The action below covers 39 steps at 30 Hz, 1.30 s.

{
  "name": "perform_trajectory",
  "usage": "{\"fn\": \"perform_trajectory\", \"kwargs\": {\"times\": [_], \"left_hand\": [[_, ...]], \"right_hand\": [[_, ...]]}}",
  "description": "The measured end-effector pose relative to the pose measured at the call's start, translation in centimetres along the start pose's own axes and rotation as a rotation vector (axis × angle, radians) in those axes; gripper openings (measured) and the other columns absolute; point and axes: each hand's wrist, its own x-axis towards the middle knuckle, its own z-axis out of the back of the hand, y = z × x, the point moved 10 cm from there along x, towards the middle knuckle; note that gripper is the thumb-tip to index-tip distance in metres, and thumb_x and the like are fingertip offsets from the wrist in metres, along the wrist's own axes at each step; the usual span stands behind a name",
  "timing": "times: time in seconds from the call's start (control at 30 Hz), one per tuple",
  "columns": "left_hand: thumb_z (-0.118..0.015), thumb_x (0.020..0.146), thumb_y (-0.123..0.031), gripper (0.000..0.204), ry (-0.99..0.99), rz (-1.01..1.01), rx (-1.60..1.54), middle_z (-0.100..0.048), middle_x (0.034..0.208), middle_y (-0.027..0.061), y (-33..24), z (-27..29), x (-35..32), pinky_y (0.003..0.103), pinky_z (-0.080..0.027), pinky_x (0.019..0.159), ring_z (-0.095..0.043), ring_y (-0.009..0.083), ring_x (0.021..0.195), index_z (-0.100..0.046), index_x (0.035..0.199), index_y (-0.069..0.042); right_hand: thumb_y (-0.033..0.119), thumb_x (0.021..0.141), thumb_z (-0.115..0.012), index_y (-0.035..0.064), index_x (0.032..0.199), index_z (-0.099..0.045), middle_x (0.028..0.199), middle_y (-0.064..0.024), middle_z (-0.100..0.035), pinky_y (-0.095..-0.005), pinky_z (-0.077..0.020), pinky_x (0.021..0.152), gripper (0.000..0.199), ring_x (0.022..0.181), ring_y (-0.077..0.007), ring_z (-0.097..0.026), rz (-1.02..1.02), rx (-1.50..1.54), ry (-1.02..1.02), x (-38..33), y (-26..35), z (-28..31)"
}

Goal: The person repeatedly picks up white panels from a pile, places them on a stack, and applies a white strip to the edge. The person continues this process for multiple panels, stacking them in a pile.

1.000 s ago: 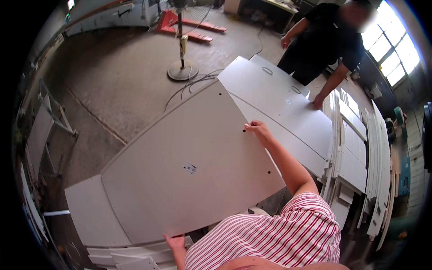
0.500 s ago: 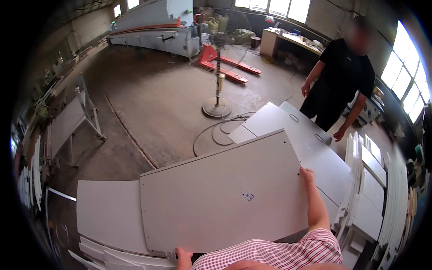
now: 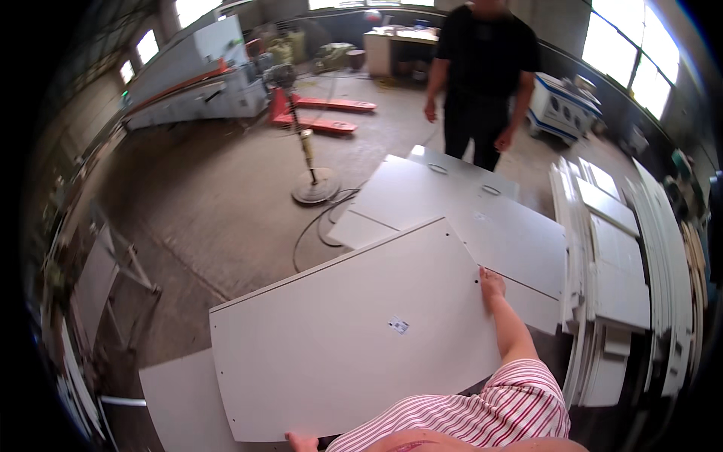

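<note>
A large white board (image 3: 324,339) with a small printed label (image 3: 398,325) and dark holes along its short ends spreads out in front of me. My right hand (image 3: 492,283) grips its right end, fingers curled over the edge. At the near edge, low in the picture, my left hand (image 3: 303,441) holds the board too; most of that hand is cut off or hidden. Under or just beyond the board's far right side lie white panels (image 3: 459,203), with two oval loops on the far one. Another white panel (image 3: 184,395) shows beneath the board's left end.
A person in black (image 3: 486,83) stands beyond the far panels. White boards are stacked (image 3: 614,256) at the right. A floor fan's round base (image 3: 316,186) with loose cable stands ahead, a red pallet jack (image 3: 324,105) behind it. A metal rack (image 3: 105,279) stands at left.
My view has turned right, so the surroundings shift left. The board stays in both hands and now covers less of the left panel. The person in black has lowered an arm closer to the body.
</note>
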Motion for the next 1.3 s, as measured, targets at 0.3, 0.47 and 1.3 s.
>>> {"fn": "perform_trajectory", "kwargs": {"times": [0.3,0.47,1.3], "left_hand": [[-0.029,0.098,-0.040,0.051,0.179,0.044,0.104,-0.040,0.142,0.0066,-0.1,-10.7,1.1,0.046,-0.027,0.110,-0.036,0.0304,0.130,-0.040,0.136,-0.007],[-0.023,0.101,-0.040,0.053,0.172,0.106,0.010,-0.039,0.143,0.0078,-0.3,-22.3,-1.6,0.046,-0.026,0.111,-0.034,0.0307,0.131,-0.037,0.138,-0.006],[-0.056,0.092,-0.026,0.030,0.437,0.464,0.962,-0.056,0.101,0.0070,21.3,-36.6,-13.2,0.033,-0.049,0.079,-0.058,0.0182,0.091,-0.047,0.114,-0.008]], "right_hand": [[0.054,0.095,-0.027,0.0112,0.097,-0.067,0.100,-0.0154,-0.066,-0.0480,-0.0474,0.082,0.058,0.096,-0.0359,-0.061,-0.249,-0.038,-0.074,0.0,-18.0,5.6],[0.054,0.095,-0.028,0.0098,0.096,-0.068,0.098,-0.0188,-0.065,-0.0482,-0.0468,0.083,0.059,0.095,-0.0398,-0.060,-0.461,-0.113,-0.098,-4.8,-28.5,9.5],[0.055,0.083,-0.058,0.0067,0.145,-0.022,0.137,-0.0247,-0.042,-0.0399,-0.0364,0.103,0.087,0.125,-0.0394,-0.043,-0.474,0.190,-0.149,1.9,-48.4,10.0]]}}
